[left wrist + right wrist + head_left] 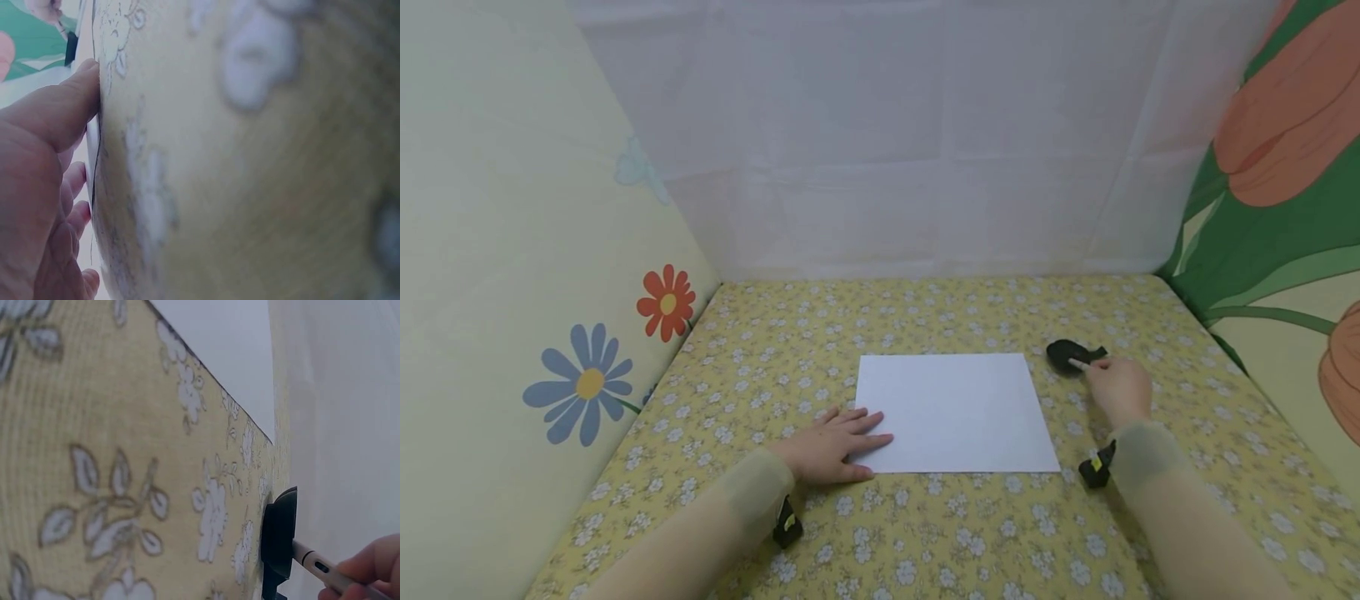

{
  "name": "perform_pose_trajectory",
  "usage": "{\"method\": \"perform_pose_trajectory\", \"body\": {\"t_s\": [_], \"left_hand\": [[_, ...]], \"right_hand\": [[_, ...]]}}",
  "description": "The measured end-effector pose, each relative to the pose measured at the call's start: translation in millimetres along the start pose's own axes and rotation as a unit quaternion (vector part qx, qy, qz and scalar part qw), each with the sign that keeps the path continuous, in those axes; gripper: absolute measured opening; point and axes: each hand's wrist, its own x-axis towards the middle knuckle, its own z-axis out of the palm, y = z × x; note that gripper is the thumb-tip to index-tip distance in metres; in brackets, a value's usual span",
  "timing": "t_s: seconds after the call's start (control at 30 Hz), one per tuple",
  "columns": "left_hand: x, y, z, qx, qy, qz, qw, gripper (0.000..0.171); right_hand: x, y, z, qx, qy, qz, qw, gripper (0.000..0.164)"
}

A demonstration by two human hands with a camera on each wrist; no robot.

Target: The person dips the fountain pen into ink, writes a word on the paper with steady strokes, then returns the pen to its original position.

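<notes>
A white sheet of paper (955, 412) lies on the flower-patterned cloth. My left hand (835, 443) rests flat on its left edge with the fingers spread. In the left wrist view, the thumb of the left hand (44, 144) lies along the cloth. At the right, my right hand (1122, 387) pinches a slim white pen-like stick (319, 565) with a dark band and a slot. Its far end reaches a small black dish (1063, 357) with a tail-like handle; the tip is hidden by the dish (278, 534) in the right wrist view.
The yellow floral tablecloth (760, 333) covers the table. A white hanging sheet (925, 150) closes off the back. Panels painted with flowers stand along the left (490, 250) and right (1285, 250) sides. Black wrist cameras sit at both cuffs.
</notes>
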Motion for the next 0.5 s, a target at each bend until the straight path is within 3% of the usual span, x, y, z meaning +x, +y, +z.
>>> {"method": "perform_pose_trajectory", "body": {"t_s": [0.23, 0.5], "left_hand": [[-0.1, -0.1, 0.6, 0.002, 0.0, -0.004, 1.0, 0.062], [-0.2, -0.4, 0.6, 0.002, 0.001, -0.003, 1.0, 0.062]], "right_hand": [[-4.2, -1.6, -3.0, 0.011, -0.019, -0.011, 1.0, 0.037], [-9.9, 3.6, 0.4, 0.044, 0.012, -0.047, 0.998, 0.034]]}}
